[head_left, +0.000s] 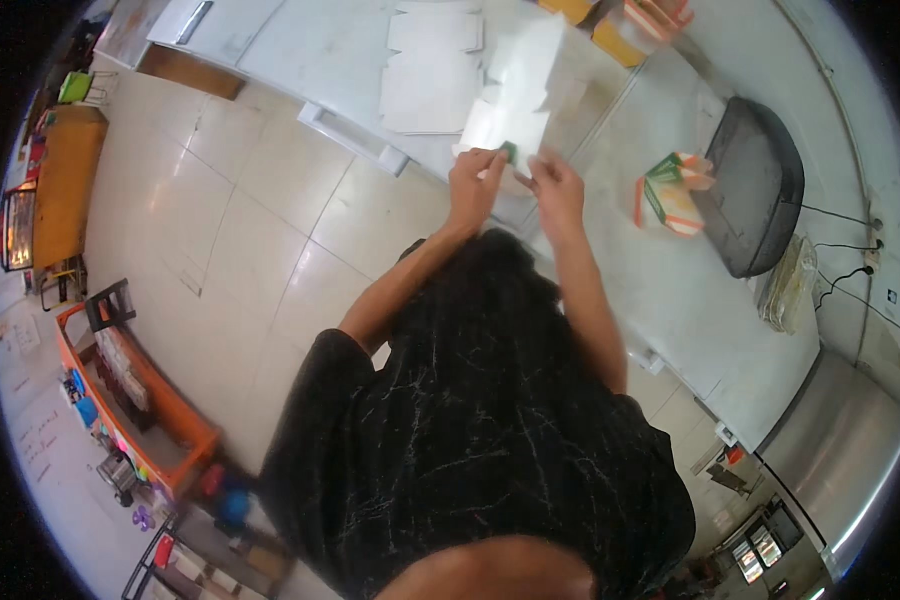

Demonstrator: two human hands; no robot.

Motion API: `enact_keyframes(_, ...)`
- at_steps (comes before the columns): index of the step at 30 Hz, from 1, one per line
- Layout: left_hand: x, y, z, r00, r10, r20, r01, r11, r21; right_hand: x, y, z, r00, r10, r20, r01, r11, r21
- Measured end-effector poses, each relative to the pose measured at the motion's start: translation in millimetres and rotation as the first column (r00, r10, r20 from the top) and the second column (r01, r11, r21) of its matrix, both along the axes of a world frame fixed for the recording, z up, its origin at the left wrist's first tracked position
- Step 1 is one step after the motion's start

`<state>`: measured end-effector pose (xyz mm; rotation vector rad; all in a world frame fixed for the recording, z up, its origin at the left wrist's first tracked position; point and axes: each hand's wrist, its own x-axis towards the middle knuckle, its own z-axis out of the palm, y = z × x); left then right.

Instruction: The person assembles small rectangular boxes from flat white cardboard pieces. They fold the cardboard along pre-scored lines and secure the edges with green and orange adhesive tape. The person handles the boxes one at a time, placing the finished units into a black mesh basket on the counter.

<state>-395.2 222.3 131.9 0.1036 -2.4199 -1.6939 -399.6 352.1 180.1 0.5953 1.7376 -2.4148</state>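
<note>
I see both hands raised over the near edge of the long pale grey counter (670,290), gripping a flat white die-cut cardboard box blank (515,95). The left hand (473,185) pinches the blank's lower left corner with fingers curled closed on it; the right hand (555,190) holds the lower right corner the same way, thumb on top. The blank is unfolded, pale and plain on the side facing me, with notched flaps along its edges, and it tilts up and away from the hands over the counter. A small patch of green print shows right between the two hands, at the bottom edge of the card.

Just behind it on the counter lies a stack of similar flat white cardboard blanks (432,70), and where the held sheet overlaps the stack I find the outlines hard to separate, since both are the same washed-out white. To the right, well apart from the hands, stands a folded-up box with orange, green and white panels (670,190), beside a dark rounded mesh tray (755,185).

The fingertips are hidden under the card, so I cannot tell how far they reach behind it. The black patterned shirt (480,430) fills the lower middle and covers the counter's edge there. The top of the held blank blurs into glare.
</note>
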Motion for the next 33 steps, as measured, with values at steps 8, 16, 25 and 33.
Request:
enact_keyframes(8,9.2,6.8,10.6,0.988,-0.101,0.114,0.061,0.949,0.309,0.0,-4.6,9.6,0.99,-0.01,-0.138,0.055,0.946,0.321)
enact_keyframes(16,5.6,1.0,6.1,0.969,-0.228,0.098,0.166,0.889,0.427,2.9,1.3,24.5,0.984,0.054,-0.172,0.038,0.87,0.491)
enact_keyframes(25,3.0,2.0,11.9,0.966,-0.248,0.07,0.196,0.886,0.42,5.7,-6.8,31.3,0.971,0.055,-0.234,0.085,0.832,0.547)
enact_keyframes(33,9.8,7.9,12.1,0.971,-0.216,0.105,0.101,0.763,0.638,15.6,-17.4,8.1,0.902,0.084,-0.424,0.21,0.772,0.6)
